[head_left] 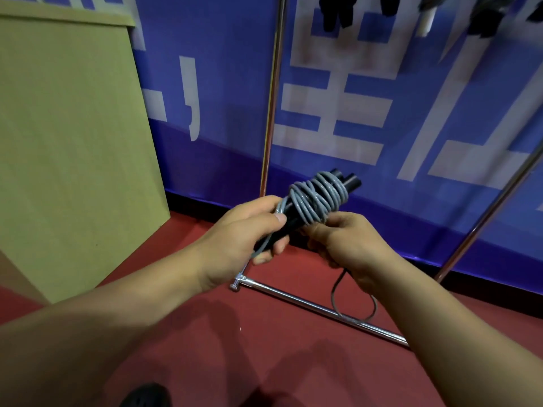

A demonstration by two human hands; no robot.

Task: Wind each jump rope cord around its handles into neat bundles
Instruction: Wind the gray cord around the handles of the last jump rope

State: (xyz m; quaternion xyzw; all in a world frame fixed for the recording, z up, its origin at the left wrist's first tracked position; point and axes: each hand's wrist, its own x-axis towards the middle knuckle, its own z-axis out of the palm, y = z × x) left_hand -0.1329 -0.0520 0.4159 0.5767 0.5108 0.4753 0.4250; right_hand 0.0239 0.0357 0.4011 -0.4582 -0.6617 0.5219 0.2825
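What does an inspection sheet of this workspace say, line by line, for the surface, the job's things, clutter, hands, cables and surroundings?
Surface: red floor; no table seen.
Job's things: grey cord wound in many turns around two black handles held side by side; a loose tail hangs down to the floor.
Clutter: nothing seen.
Hands: left hand grips the handles' near end; right hand holds the cord under the bundle.
Cables: only the cord's tail, looping over the rack's base bar.
Surroundings: blue banner with white characters, metal rack pole, tan cabinet, dark items hanging above.
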